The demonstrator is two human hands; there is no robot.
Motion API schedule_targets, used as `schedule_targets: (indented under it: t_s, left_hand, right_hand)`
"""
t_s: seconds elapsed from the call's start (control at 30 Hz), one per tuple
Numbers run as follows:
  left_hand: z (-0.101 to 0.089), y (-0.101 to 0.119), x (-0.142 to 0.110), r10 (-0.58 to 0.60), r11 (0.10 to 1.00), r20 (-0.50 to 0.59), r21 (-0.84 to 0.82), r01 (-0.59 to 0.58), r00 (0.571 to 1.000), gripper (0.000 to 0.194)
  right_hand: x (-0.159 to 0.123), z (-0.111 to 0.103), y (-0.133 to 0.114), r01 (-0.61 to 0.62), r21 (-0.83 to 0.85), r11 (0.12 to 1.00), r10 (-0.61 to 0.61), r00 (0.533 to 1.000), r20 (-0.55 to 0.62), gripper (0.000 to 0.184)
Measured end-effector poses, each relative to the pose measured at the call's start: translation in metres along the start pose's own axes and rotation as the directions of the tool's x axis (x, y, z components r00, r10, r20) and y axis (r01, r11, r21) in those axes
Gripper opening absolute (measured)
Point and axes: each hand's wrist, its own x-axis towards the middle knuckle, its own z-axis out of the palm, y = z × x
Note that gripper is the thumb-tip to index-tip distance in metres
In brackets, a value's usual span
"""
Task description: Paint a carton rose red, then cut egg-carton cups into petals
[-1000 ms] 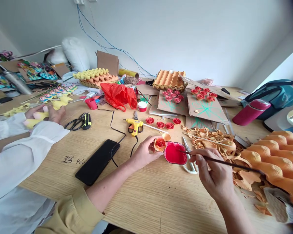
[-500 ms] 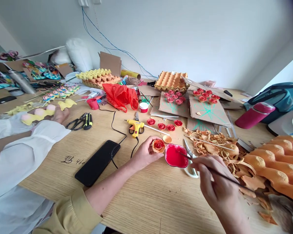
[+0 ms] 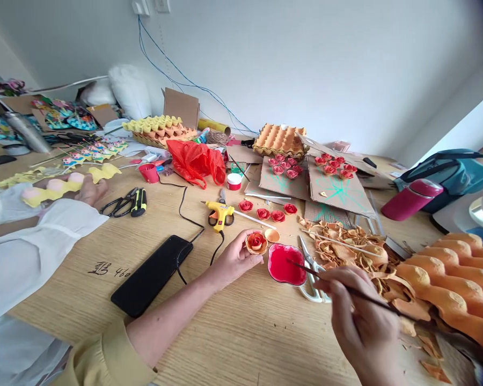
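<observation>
Between the thumb and fingers of my left hand [image 3: 234, 258] is a paper rose [image 3: 256, 243], its centre red and its outer petals still orange at the rim. My right hand [image 3: 360, 308] grips a thin dark paintbrush [image 3: 317, 275], whose tip dips into a small scalloped dish of red paint [image 3: 286, 264]. The dish sits just right of the rose. White-handled scissors [image 3: 314, 271] lie beside it, partly behind my right fingers. Several red paper roses [image 3: 277, 215] stand in a row beyond, near an orange cup piece [image 3: 272, 235].
A yellow glue gun [image 3: 219, 214] and a black phone [image 3: 153, 274] lie to the left. Orange scraps [image 3: 346, 241] and an egg tray [image 3: 451, 273] fill the right. Finished roses rest on cardboard [image 3: 338, 190]. At left, another person's hand [image 3: 92, 190] holds a yellow carton strip.
The view has shifted slightly. The rose in my left hand has tilted so its centre faces more upward. The brush tip stays in the paint dish.
</observation>
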Motion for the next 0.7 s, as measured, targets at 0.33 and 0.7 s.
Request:
schedule_targets:
  t_s: [0.33,0.7]
  left_hand:
    - [0.009,-0.003,-0.001,0.179,0.978,0.019,0.108,-0.18,0.984,0.049]
    - [0.011,-0.004,-0.01,0.249,0.842,0.052,0.482,-0.243,0.967,0.05]
  right_hand:
    - [-0.001,-0.005,-0.005,-0.047,0.002,0.999,0.047,0.998,-0.038,0.016]
    - [-0.006,0.011,-0.006,-0.005,0.121,0.993,0.011,0.999,-0.052,0.022]
